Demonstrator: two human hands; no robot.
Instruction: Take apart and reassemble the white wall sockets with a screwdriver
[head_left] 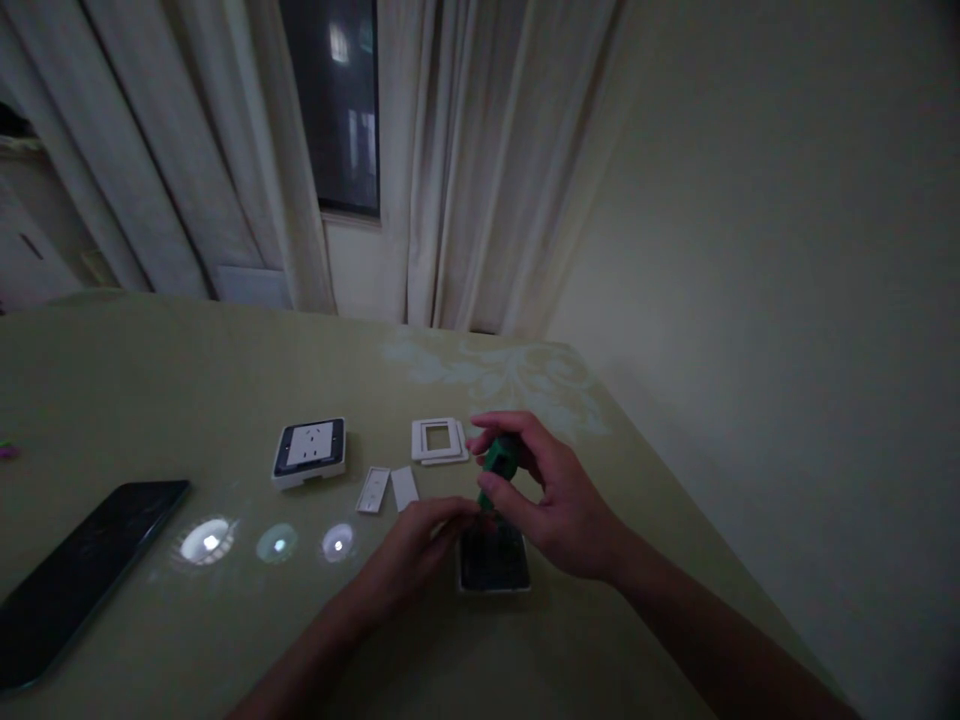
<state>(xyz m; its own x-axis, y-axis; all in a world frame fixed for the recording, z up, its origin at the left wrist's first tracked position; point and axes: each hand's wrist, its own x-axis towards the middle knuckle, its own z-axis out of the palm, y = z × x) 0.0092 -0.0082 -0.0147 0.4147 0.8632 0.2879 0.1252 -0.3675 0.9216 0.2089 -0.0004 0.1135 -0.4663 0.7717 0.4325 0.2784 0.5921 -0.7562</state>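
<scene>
The right fingers (517,422) are closed around a stubby green tool handle (502,458), probably hard plastic, while the left fingers (448,510) sit just beside its lower end; whether these pinch anything I cannot tell. The handle looks light and stiff, easily turned, and is best taken near its top between thumb and index. Directly below the fingers, a pale-rimmed, dark-faced square box (493,570) lies on the glossy pale-green counter (217,365), likely light, rigid and apt to slide, so its side walls offer the surest hold.
</scene>
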